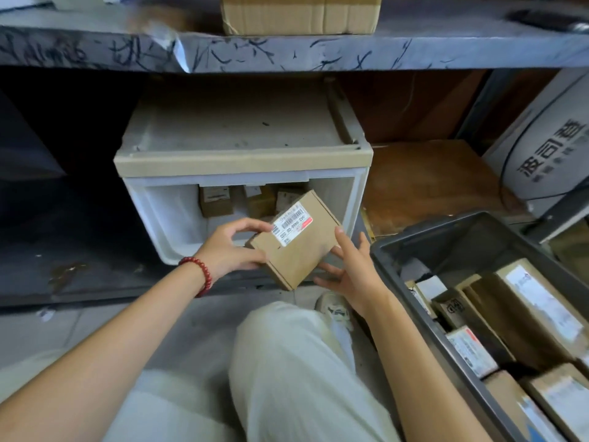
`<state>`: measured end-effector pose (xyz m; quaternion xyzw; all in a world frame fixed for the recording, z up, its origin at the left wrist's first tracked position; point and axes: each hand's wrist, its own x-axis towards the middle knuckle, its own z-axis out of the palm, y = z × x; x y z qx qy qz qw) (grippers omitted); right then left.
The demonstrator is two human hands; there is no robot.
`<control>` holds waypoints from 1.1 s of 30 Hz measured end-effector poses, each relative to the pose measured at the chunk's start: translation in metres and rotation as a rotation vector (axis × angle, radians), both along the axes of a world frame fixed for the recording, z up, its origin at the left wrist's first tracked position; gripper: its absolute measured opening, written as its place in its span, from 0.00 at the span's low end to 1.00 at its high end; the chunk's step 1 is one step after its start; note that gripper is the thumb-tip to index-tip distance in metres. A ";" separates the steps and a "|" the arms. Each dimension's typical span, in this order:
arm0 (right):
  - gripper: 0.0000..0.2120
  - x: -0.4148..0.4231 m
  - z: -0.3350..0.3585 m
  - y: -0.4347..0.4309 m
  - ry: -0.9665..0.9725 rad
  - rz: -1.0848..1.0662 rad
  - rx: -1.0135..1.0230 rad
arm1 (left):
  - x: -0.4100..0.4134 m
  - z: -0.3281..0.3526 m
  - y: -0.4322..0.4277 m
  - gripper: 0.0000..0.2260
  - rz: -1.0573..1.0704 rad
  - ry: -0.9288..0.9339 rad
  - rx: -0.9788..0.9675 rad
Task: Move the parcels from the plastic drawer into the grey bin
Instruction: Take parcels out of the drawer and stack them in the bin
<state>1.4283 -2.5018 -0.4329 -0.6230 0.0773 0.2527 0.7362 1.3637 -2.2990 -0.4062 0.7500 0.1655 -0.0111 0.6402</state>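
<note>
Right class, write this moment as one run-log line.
stage: carrying | left hand: holds parcel | right hand: holds parcel | drawer: other parcels inside | grey bin: partly filled

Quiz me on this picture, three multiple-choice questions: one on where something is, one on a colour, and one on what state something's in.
1. Where does the grey bin stand relative to the plastic drawer?
A. On top of it
B. To its right
C. To its left

2. What colour is the bead bracelet on the left wrist?
A. Red
B. Blue
C. Green

3. What state is the labelled parcel in?
A. Lying in the bin
B. Resting on the floor
C. Held up by both hands

Answers:
1 B: the bin sits to the right of the drawer.
2 A: the beads are red.
3 C: the left hand and the right hand grip its sides in front of the open drawer.
</note>
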 end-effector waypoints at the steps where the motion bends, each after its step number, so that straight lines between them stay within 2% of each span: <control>1: 0.39 0.001 -0.002 -0.002 0.003 -0.011 -0.006 | 0.000 -0.005 0.000 0.20 -0.006 -0.016 0.032; 4: 0.33 0.004 -0.008 -0.010 -0.023 0.000 -0.062 | 0.001 -0.017 -0.002 0.25 -0.031 -0.079 0.104; 6: 0.27 0.006 -0.009 -0.015 -0.040 0.007 -0.099 | 0.001 -0.024 -0.003 0.30 -0.026 -0.088 0.096; 8: 0.22 0.010 -0.009 -0.021 -0.051 -0.009 -0.124 | 0.002 -0.029 -0.002 0.32 -0.013 -0.097 0.086; 11: 0.17 0.015 -0.008 -0.027 -0.049 -0.042 -0.111 | 0.009 -0.034 -0.005 0.29 0.075 -0.145 0.060; 15: 0.15 0.018 -0.013 -0.031 -0.076 -0.110 -0.082 | 0.021 -0.028 -0.016 0.24 0.148 -0.149 -0.011; 18: 0.11 0.019 -0.020 -0.037 -0.109 -0.208 -0.132 | 0.030 -0.026 -0.027 0.19 0.162 -0.162 0.077; 24: 0.15 0.017 -0.025 -0.047 -0.111 -0.211 -0.069 | 0.042 -0.032 -0.044 0.08 0.259 -0.186 0.198; 31: 0.17 0.017 -0.021 -0.054 -0.108 -0.214 -0.098 | 0.050 -0.032 -0.049 0.06 0.328 -0.055 0.087; 33: 0.19 0.016 -0.021 -0.055 -0.092 -0.216 -0.123 | 0.049 -0.032 -0.052 0.06 0.321 -0.004 0.113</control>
